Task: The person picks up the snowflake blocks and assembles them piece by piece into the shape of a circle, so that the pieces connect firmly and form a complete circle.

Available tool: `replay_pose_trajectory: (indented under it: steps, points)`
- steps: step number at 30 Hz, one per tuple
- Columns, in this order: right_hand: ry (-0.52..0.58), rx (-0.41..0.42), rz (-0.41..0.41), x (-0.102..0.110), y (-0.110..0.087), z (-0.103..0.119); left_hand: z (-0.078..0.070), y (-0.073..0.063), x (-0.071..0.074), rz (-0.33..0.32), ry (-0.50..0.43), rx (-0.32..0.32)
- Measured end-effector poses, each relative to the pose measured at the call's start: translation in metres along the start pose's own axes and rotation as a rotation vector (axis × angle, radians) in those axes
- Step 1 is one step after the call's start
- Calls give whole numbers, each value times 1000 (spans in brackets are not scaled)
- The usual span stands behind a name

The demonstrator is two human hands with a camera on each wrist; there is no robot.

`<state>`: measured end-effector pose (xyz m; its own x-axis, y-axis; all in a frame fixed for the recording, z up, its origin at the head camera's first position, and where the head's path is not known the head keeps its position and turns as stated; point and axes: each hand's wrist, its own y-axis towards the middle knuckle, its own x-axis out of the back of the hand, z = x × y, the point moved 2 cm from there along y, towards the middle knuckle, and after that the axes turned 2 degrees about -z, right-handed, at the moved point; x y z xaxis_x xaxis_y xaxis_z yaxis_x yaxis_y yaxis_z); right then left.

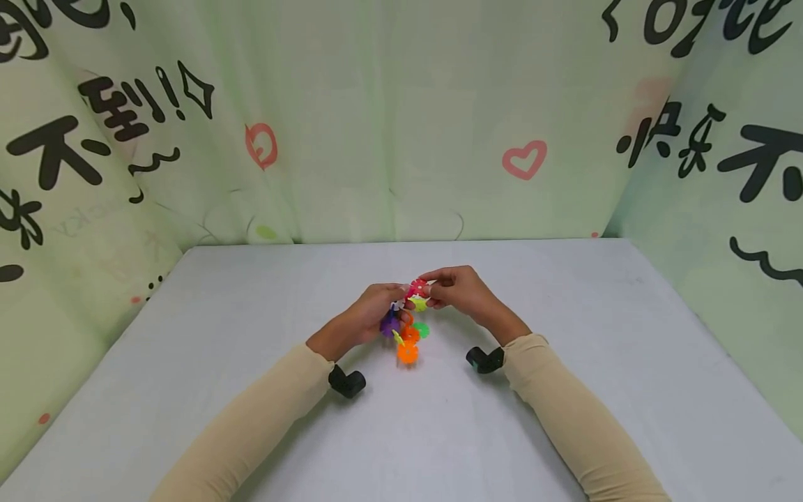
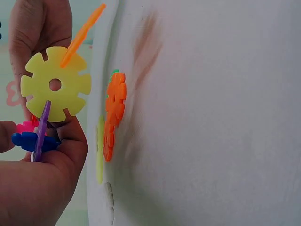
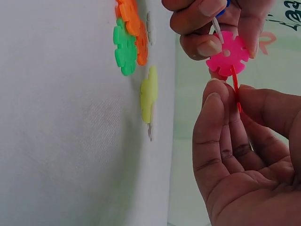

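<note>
The left hand (image 1: 370,312) pinches a joined, many-coloured cluster of notched plastic discs (image 2: 59,101) above the white table (image 1: 452,432). Across from it, the right hand (image 1: 463,289) pinches a red disc (image 3: 236,89) edge-on against the cluster's pink disc (image 3: 236,54) (how far it's slotted in, I can't tell). Orange discs (image 1: 408,352) and a green disc (image 1: 422,330) lie together on the tabletop below.

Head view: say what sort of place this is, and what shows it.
Probably a makeshift recording booth: printed curtains surround a pale table on three visible sides, and black wrist devices, likely cameras, show at both cuffs.
</note>
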<state>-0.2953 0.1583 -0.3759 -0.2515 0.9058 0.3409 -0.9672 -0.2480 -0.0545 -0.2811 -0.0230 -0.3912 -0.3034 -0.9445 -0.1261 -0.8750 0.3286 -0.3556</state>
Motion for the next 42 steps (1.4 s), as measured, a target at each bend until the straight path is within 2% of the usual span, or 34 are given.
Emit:
replay_pose_trajectory:
  steps: [10, 22, 27, 32, 36, 42]
  points:
    - [12, 69, 35, -1, -1, 0, -1, -2, 1, 24, 0, 22]
    - [-6, 38, 56, 1, -1, -5, 2, -1, -2, 21, 11, -6]
    - [-66, 25, 79, 5, 0, -10, 3, -3, 1, -17, -45, -12]
    - [-144, -3, 24, 10, 4, -14, 2, -3, 6, -66, -116, -29]
    - [-191, -41, -10, 11, 8, -15, -1, -4, 9, -105, -161, -11]
    - [-266, -70, -29, 10, 21, -16, -2, -5, 13, -103, -220, -30]
